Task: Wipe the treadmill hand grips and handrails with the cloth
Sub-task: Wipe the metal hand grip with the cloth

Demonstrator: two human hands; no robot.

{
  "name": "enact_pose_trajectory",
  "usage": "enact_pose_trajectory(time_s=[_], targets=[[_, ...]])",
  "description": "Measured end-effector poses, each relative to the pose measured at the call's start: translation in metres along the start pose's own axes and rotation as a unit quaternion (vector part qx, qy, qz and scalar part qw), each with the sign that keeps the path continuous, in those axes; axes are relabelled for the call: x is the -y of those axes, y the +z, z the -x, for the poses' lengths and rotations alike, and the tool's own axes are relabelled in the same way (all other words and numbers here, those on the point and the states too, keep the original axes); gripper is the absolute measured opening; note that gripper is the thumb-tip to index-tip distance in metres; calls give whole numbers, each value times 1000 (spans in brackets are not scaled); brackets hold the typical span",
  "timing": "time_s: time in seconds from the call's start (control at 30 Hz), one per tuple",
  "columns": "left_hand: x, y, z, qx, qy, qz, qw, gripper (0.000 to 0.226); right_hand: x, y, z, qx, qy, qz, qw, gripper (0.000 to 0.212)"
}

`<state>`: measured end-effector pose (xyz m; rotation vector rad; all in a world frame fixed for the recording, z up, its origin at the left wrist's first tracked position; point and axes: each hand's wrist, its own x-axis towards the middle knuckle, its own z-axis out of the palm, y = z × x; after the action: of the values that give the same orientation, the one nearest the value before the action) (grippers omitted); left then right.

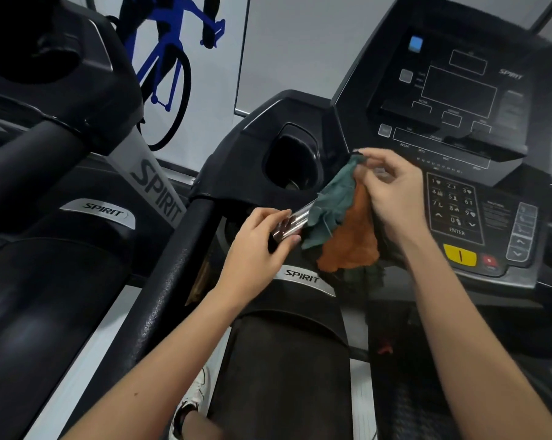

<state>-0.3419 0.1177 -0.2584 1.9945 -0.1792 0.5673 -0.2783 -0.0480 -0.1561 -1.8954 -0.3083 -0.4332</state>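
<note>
Two-handed, right hand [392,198] pinches cloth [339,214] (left [255,249]: bar [295,220])

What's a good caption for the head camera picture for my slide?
On the treadmill, left hand holds the shiny hand grip while right hand pinches a green-and-orange cloth over its end.

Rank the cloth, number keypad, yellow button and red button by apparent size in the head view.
Largest to smallest:
1. cloth, held nearer the camera, which flatters it
2. number keypad
3. yellow button
4. red button
</note>
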Motion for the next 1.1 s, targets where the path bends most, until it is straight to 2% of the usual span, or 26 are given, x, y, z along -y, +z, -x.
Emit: enact_pose_trajectory(time_s=[0.07,0.17,0.23,0.3,0.37,0.53,0.63,0.77,0.83,0.9,1.0,1.1], targets=[[1,0,0,7,-7,-7,1000,43,-4,-1,10,38,40,-21,998,26],[1,0,-1,9,-9,-11,1000,43,-14,-8,27,90,70,-35,993,40],[1,-1,-2,7,-3,-17,1000,42,-21,-11,34,60,58,-44,996,43],[0,-1,-2,5,-4,-17,1000,42,-26,-18,37,22,42,-52,998,36],[0,-2,-2,4,-2,-17,1000,42,-29,-26,37,16,25,-51,998,41],[-2,-1,-4,1,-11,-13,1000,41,-13,-20,17,136,-42,22,990,33],[-2,-3,-5,1,-19,-11,1000,41,-3,-16,2,191,44,-41,980,24],[-4,-5,-6,11,-23,-4,1000,41,-11,-20,-2,142,117,-146,972,24],[-4,-6,-6,16,-21,-8,1000,41,-18,-21,1,102,128,-150,975,18],[-4,-7,-6,18,-18,-9,1000,42,-23,-25,9,75,119,-100,985,19],[-4,-7,-6,17,-19,-4,1000,42,-24,-35,24,69,41,12,997,24],[-4,-7,-7,20,-19,-8,1000,42,-12,-33,26,81,-14,47,996,29]])
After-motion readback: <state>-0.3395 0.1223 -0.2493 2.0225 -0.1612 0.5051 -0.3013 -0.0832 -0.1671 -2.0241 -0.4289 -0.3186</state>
